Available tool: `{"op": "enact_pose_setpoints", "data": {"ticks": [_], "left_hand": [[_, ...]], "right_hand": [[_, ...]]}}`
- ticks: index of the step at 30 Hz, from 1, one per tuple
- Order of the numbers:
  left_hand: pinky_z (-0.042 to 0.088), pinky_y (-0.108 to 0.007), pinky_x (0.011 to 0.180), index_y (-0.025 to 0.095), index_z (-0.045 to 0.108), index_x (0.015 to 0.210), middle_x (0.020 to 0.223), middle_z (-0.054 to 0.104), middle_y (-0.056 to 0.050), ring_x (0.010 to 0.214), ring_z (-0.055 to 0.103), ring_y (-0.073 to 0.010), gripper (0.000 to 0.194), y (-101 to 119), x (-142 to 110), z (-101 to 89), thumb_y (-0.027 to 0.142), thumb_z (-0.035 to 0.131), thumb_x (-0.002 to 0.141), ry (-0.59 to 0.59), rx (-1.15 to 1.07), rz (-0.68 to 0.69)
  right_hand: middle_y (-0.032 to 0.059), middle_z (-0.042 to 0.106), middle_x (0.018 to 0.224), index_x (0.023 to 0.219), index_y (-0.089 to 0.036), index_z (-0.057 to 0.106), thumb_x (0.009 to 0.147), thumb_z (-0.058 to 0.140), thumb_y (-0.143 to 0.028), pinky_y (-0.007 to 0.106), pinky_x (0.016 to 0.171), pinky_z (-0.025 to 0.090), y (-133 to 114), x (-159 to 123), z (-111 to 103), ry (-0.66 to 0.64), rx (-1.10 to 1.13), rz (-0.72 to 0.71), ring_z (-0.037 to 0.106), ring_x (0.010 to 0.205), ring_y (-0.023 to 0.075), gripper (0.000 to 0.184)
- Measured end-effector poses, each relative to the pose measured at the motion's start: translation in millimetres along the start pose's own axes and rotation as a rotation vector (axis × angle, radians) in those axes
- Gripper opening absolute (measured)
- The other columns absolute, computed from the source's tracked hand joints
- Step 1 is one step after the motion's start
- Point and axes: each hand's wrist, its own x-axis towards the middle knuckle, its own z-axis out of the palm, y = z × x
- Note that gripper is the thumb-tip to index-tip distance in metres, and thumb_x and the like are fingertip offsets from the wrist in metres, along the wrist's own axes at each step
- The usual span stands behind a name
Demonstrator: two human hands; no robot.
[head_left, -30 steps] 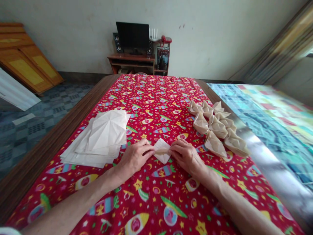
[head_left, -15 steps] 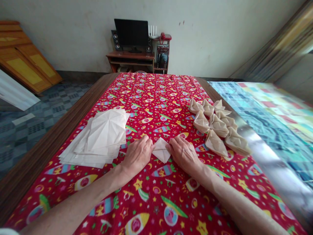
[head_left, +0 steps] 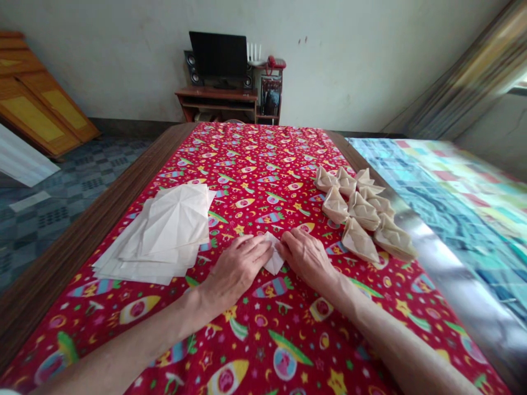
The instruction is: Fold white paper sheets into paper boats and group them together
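Note:
A small folded piece of white paper [head_left: 273,266] lies on the red cloth between my two hands. My left hand [head_left: 241,263] covers its left side, fingers bent over and pressing on that part. On the opposite side, my right hand [head_left: 305,253] pinches the right edge between thumb and curled fingers. The fingertips hide both side corners; the upper and lower points show. To the left lies a stack of creased white paper sheets [head_left: 177,219]. Several folded paper boats [head_left: 364,211] sit grouped to the right.
The red patterned tablecloth [head_left: 263,181] covers most of a dark wooden table [head_left: 123,186]. A bed with a bright spread [head_left: 411,192] adjoins on the right. Beyond the table's far end, a desk [head_left: 218,94] holds a monitor [head_left: 218,57]. A wooden cabinet [head_left: 45,99] stands at left.
My left hand has moved right, its fingers now lying over the paper's left part. My right hand's fingers have shifted slightly inward. Less of the paper shows, and the view has turned slightly.

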Motion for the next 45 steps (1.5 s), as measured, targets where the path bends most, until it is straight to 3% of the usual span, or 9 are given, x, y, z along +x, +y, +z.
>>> {"op": "enact_pose_setpoints", "data": {"ticks": [5, 9, 16, 26, 31, 35, 39, 42, 45], "left_hand": [[0.025, -0.043, 0.112, 0.018, 0.041, 0.137, 0.141, 0.046, -0.005, 0.134, 0.035, -0.0201, 0.041, 8.7, -8.7, -3.5, 0.028, 0.038, 0.097, -0.102, -0.124, -0.042], [0.02, -0.046, 0.114, 0.017, 0.027, 0.144, 0.147, 0.036, -0.005, 0.138, 0.028, -0.0207, 0.051, 9.5, -10.4, -9.1, 0.032, 0.038, 0.096, -0.197, -0.13, -0.04], [0.019, -0.049, 0.113, 0.028, 0.032, 0.142, 0.15, 0.032, 0.001, 0.14, 0.021, -0.0233, 0.045, 7.4, -9.0, -12.2, 0.032, 0.036, 0.097, -0.235, -0.131, 0.005], [0.022, -0.051, 0.112, 0.028, 0.031, 0.142, 0.143, 0.044, -0.001, 0.138, 0.029, -0.0211, 0.049, -2.8, -10.1, -11.7, 0.024, 0.043, 0.094, -0.214, -0.204, 0.017], [0.034, -0.043, 0.109, 0.024, 0.036, 0.14, 0.136, 0.052, -0.005, 0.126, 0.047, -0.0175, 0.048, -20.0, -14.6, -10.6, 0.015, 0.041, 0.093, -0.156, -0.265, -0.021], [0.046, -0.033, 0.099, 0.023, 0.048, 0.132, 0.124, 0.061, -0.005, 0.114, 0.058, -0.016, 0.041, -24.0, -14.6, -7.6, 0.014, 0.041, 0.093, -0.014, -0.368, -0.067], [0.051, -0.027, 0.081, 0.018, 0.058, 0.117, 0.095, 0.067, -0.005, 0.088, 0.063, -0.0152, 0.029, -23.8, -9.6, -7.5, 0.019, 0.041, 0.094, 0.151, -0.325, -0.311], [0.049, -0.03, 0.076, 0.018, 0.062, 0.09, 0.085, 0.06, -0.004, 0.082, 0.059, -0.0174, 0.024, -22.1, -5.8, -8.4, 0.028, 0.041, 0.094, 0.101, -0.175, -0.413], [0.047, -0.028, 0.072, 0.018, 0.056, 0.077, 0.08, 0.055, -0.003, 0.078, 0.056, -0.0163, 0.028, -17.4, -2.0, -5.7, 0.033, 0.04, 0.095, 0.023, -0.141, -0.423]], "right_hand": [[0.0008, 0.058, 0.071, 0.073, -0.019, 0.056, 0.092, 0.05, -0.037, 0.025, 0.057, 0.03, 2.5, -1.4, -2.1, -0.003, 0.051, 0.098, 0.052, 0.064, 0.0129, 0.026], [0.0003, 0.058, 0.069, 0.072, -0.019, 0.055, 0.092, 0.05, -0.039, 0.024, 0.056, 0.029, 5.8, -3.4, -1.4, 0.012, 0.088, 0.096, 0.051, 0.062, 0.0125, 0.029], [0.002, 0.059, 0.073, 0.074, -0.019, 0.056, 0.09, 0.054, -0.035, 0.024, 0.06, 0.032, 3.9, -6.0, -3.3, 0.013, 0.092, 0.125, 0.051, 0.065, 0.0135, 0.022], [0.0014, 0.059, 0.074, 0.075, -0.019, 0.056, 0.089, 0.055, -0.034, 0.024, 0.062, 0.034, 7.7, -10.1, -3.7, 0.034, 0.084, 0.123, 0.053, 0.068, 0.0142, 0.021], [0.0014, 0.058, 0.075, 0.076, -0.019, 0.055, 0.09, 0.054, -0.034, 0.023, 0.061, 0.034, 12.8, -13.0, -3.8, 0.025, 0.123, 0.102, 0.052, 0.068, 0.0131, 0.021], [0.0013, 0.057, 0.074, 0.075, -0.019, 0.054, 0.091, 0.053, -0.036, 0.023, 0.059, 0.033, 16.5, -13.3, -4.6, 0.006, 0.12, 0.115, 0.052, 0.067, 0.013, 0.024], [0.001, 0.056, 0.074, 0.074, -0.02, 0.055, 0.09, 0.053, -0.037, 0.024, 0.059, 0.033, 17.5, -13.4, -3.4, 0.008, 0.122, 0.119, 0.051, 0.066, 0.0129, 0.024], [0.0021, 0.057, 0.078, 0.077, -0.019, 0.057, 0.091, 0.052, -0.034, 0.024, 0.062, 0.035, 13.7, -13.7, -2.2, 0.036, 0.128, 0.108, 0.051, 0.071, 0.0139, 0.02], [0.0044, 0.058, 0.085, 0.087, -0.019, 0.06, 0.093, 0.046, -0.024, 0.025, 0.067, 0.037, 7.6, -13.9, -1.6, 0.058, 0.106, 0.022, 0.051, 0.079, 0.0163, 0.016]]}}
